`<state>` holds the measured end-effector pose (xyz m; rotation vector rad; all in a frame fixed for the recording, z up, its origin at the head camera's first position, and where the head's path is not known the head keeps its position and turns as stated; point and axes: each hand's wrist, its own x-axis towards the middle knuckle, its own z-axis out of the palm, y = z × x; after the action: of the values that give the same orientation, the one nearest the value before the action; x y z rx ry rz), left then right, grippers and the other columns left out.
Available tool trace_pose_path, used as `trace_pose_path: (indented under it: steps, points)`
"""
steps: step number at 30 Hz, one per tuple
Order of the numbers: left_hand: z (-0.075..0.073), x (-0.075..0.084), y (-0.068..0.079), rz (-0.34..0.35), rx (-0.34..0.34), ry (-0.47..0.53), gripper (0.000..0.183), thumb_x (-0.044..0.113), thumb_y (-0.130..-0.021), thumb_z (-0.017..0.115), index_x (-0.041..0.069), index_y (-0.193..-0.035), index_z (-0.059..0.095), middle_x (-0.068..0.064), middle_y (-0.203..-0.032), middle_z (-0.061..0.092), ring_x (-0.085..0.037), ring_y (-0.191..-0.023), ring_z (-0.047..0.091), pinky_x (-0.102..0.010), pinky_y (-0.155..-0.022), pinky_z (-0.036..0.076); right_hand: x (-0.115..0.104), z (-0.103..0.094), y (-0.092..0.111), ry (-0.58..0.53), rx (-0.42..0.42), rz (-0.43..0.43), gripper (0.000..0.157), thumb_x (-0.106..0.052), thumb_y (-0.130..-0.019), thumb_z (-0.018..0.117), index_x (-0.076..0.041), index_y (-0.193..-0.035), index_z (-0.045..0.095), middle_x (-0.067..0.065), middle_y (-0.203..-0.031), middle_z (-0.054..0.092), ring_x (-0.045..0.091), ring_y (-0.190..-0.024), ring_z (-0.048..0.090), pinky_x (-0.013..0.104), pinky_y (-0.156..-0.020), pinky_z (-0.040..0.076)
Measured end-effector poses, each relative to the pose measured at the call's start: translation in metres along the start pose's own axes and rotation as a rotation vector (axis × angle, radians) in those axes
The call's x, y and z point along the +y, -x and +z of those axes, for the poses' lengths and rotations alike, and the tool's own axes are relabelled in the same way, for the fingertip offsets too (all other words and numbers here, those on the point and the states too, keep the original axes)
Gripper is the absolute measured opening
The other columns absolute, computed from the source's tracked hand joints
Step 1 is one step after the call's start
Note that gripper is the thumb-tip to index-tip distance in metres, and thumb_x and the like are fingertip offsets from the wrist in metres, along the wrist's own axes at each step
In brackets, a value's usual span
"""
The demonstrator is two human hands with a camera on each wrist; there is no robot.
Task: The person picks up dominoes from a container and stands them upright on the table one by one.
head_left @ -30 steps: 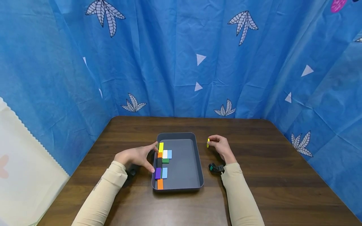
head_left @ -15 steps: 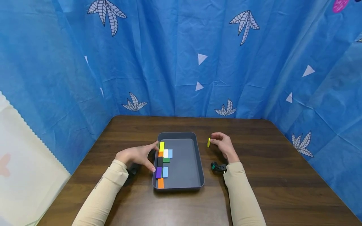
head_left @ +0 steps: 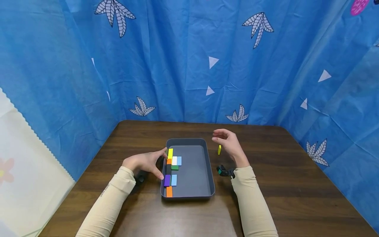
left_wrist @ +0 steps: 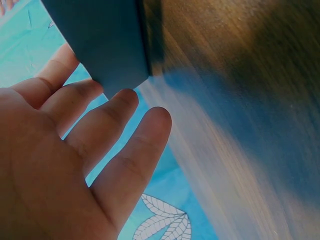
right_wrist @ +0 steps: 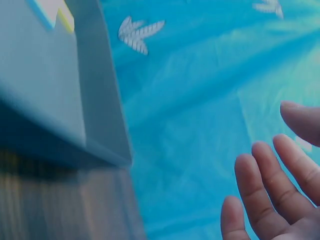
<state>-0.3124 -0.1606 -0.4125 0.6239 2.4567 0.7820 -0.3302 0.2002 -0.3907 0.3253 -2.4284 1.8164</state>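
Note:
A small yellow domino-like block [head_left: 219,150] stands on its end on the table, right of a grey tray [head_left: 196,197]. Beside and slightly above it is my right hand [head_left: 231,145], fingers relaxed and thumb apart, with nothing between them. My left hand [head_left: 145,163] rests at the tray's left side, thumb and fingers spread along the rim. In the left wrist view its fingertips [left_wrist: 125,100] touch or nearly touch the tray's outer wall. Along the tray's left side lie several flat coloured blocks, including a purple block [head_left: 167,180], a yellow block [head_left: 170,153] and an orange block [head_left: 169,191].
The dark wood table [head_left: 290,191] runs back to a blue patterned curtain [head_left: 195,98]. A black strap [head_left: 225,171] sits at my right wrist. A white cloth [head_left: 26,184] hangs at the far left.
My right hand has let go of the yellow block, opened its fingers and drawn up from it; the block now stands alone. The left hand stays at the tray.

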Motion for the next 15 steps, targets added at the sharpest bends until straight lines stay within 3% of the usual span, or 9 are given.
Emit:
trace_pose_path:
  steps: [8,15]
  points:
    - [-0.001,0.001,-0.001,-0.013,0.008,0.009,0.131,0.042,-0.068,0.092,0.007,-0.161,0.007,-0.006,-0.152,0.042,-0.030,-0.143,0.032,-0.061,-0.120,0.024,-0.025,0.034,-0.011,0.083,-0.196,-0.071,0.039,-0.009,-0.092,0.072,-0.002,-0.129,0.062,0.020,-0.129,0.062,0.029,-0.114,0.061,0.039,-0.096,0.055]
    - [0.000,0.001,-0.001,-0.020,0.002,-0.013,0.130,0.045,-0.068,0.090,0.008,-0.161,0.009,-0.009,-0.152,0.042,-0.033,-0.142,0.034,-0.065,-0.118,0.024,-0.013,0.070,-0.023,0.174,-0.369,-0.071,0.044,-0.007,-0.089,0.074,-0.001,-0.131,0.061,0.019,-0.133,0.061,0.036,-0.121,0.057,0.042,-0.099,0.053]
